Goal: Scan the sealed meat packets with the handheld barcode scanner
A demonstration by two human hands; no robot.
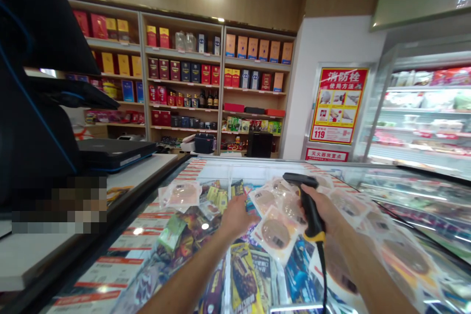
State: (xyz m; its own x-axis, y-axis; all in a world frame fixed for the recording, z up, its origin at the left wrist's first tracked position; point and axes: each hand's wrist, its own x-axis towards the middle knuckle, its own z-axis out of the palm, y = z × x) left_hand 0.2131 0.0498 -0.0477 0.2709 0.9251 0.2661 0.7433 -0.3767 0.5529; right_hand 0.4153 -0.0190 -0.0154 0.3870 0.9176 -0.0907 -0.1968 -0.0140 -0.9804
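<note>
My right hand is wrapped round the handle of a black and yellow barcode scanner, its head tilted toward the left. The scanner's cable hangs down toward me. Below and beside it lie several clear flat packs with round, pale brown contents and barcode labels. My left hand is at the left edge of these packs, thumb and fingers apart, with nothing visibly gripped. More such packs are spread to the right, partly behind my right forearm. Another small group of packs lies to the left.
The packs rest on the glass top of a chest freezer, with colourful wrapped goods seen beneath. A counter with a dark monitor and a black flat device stands at left. Stocked shelves and a lit refrigerated display stand behind.
</note>
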